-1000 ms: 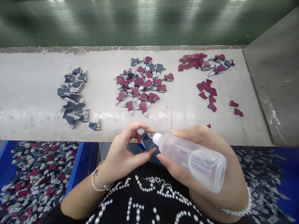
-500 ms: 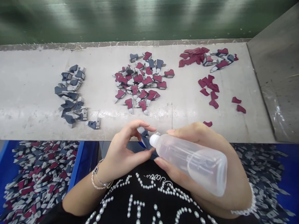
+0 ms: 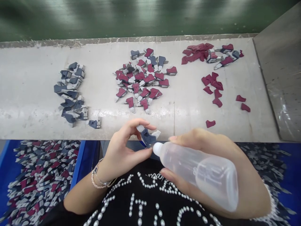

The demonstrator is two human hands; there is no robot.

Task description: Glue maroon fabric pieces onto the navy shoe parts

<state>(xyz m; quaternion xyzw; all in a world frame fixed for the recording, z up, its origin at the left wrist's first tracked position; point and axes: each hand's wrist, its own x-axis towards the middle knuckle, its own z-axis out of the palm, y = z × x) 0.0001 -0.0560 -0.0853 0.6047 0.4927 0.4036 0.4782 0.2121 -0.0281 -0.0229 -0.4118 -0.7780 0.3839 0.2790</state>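
My left hand (image 3: 122,150) pinches a small navy and grey part (image 3: 148,136) between thumb and fingertips, just off the near edge of the white table (image 3: 35,103). My right hand (image 3: 221,169) is wrapped around a clear plastic squeeze bottle (image 3: 199,172) lying almost flat. The bottle's white tip (image 3: 157,148) sits right against the bottom of the held part.
On the table lie a pile of navy and grey parts (image 3: 70,94) at left, a mixed maroon-topped pile (image 3: 145,78) in the middle and loose maroon pieces (image 3: 215,86) at right. Blue bins of parts (image 3: 35,175) flank my lap. A grey panel (image 3: 279,72) stands at right.
The bottle has slid a little lower and toward me, its tip now under the held part. The view tilted downward slightly. Both hands keep their grips.
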